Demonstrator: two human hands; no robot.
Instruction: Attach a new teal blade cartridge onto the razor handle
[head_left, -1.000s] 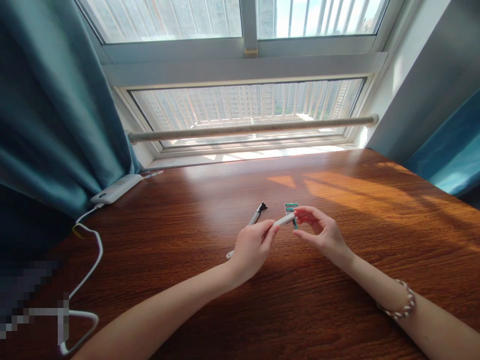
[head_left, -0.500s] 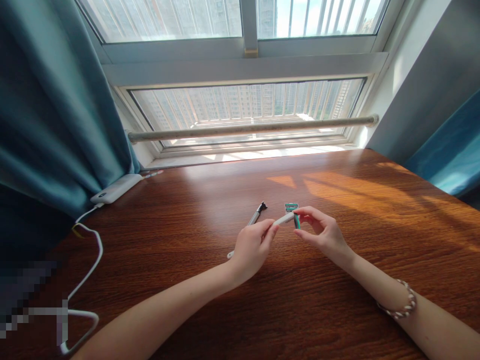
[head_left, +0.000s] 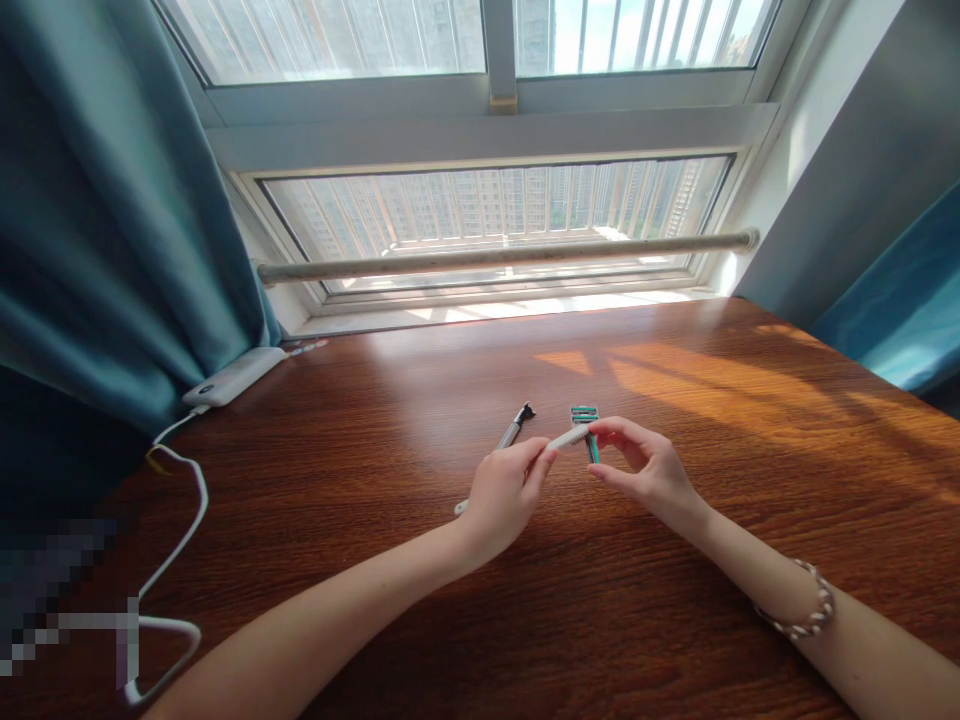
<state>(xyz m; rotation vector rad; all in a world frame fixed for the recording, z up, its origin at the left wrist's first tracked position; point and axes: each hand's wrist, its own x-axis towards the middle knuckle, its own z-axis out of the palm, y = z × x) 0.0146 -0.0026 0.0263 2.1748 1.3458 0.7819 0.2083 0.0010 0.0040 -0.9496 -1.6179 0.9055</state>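
Both hands' fingers [head_left: 541, 462] on razor [head_left: 571, 437]

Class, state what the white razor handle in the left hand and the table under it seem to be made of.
Razor handle: probably plastic, matt white, with moulded ribs. Table: wood or wood-look veneer, reddish-brown grain, glossy, reflecting the window light.

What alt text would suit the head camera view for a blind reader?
Two bare hands over a wooden table: the left hand holds a white razor handle, the right hand pinches a green blade cartridge at its tip. A second razor handle lies behind.
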